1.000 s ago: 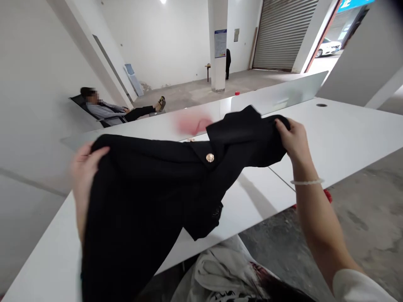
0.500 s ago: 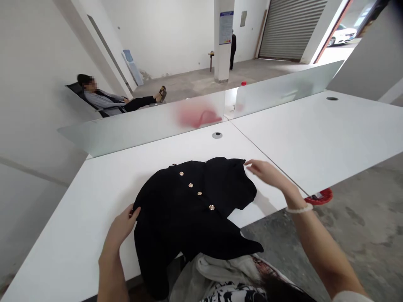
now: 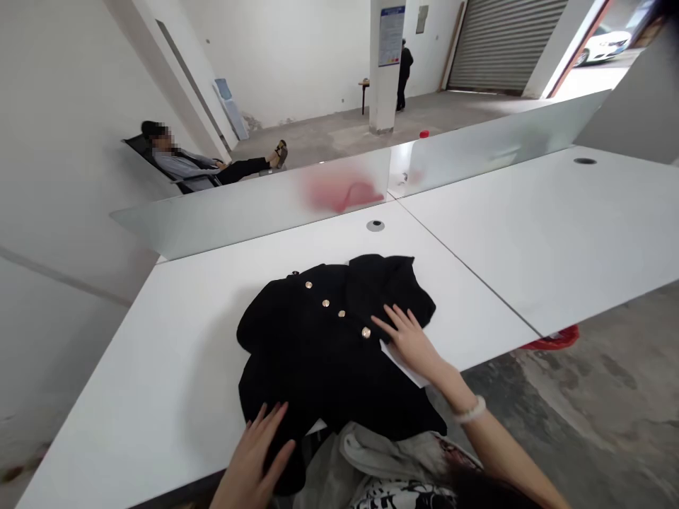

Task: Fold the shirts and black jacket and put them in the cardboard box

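A black garment with gold buttons [image 3: 318,346], perhaps a jacket, lies spread on the white desk [image 3: 180,339]. One sleeve-like part hangs over the near edge at the left, and a pointed part reaches the near edge at the right. My left hand [image 3: 259,449] is open, fingers spread, resting on the lower left part of the cloth. On the right side, beside the lowest gold button [image 3: 366,332], my right hand [image 3: 411,339] lies with its fingers stretched flat over the fabric. A pale bracelet [image 3: 471,410] circles my right wrist.
A frosted divider [image 3: 254,219] runs along the desk's far edge. Beyond it a person [image 3: 185,162] reclines in a chair, and another person [image 3: 404,74] stands by a pillar [image 3: 385,99]. A red-rimmed bin [image 3: 556,339] sits below the desk at right.
My left hand has let go of the garment's left edge and come down toward me onto the cloth. My right hand has moved from the upper right corner down and left onto the fabric.
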`<action>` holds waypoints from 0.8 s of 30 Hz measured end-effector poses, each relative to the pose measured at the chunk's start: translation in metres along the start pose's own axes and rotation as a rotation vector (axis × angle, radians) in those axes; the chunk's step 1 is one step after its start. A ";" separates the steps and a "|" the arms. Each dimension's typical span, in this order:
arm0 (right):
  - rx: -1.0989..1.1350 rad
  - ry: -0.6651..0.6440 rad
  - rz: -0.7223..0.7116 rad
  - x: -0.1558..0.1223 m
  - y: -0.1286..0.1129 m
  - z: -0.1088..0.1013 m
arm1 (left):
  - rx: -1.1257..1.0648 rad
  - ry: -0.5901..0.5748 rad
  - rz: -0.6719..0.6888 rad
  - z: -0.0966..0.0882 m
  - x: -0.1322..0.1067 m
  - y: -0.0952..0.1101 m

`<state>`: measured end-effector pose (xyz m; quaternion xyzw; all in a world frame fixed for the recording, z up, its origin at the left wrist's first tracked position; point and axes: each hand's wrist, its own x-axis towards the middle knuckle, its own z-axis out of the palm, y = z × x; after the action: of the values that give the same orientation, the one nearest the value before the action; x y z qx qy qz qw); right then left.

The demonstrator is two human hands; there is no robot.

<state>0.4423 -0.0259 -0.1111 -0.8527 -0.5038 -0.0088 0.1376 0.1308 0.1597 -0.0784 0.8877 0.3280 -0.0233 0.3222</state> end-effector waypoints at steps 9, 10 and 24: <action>0.084 -0.008 0.104 0.045 0.006 -0.035 | 0.364 -0.099 0.233 0.031 0.055 0.049; 0.088 -0.007 0.119 0.041 0.006 -0.037 | 0.350 -0.098 0.235 0.031 0.057 0.050; 0.408 -0.235 0.203 -0.067 -0.015 -0.037 | -1.007 0.643 -0.232 -0.033 0.093 0.031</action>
<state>0.4006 -0.0851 -0.0825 -0.8488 -0.4193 0.2061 0.2474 0.2164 0.2140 -0.0582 0.5472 0.4744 0.3689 0.5826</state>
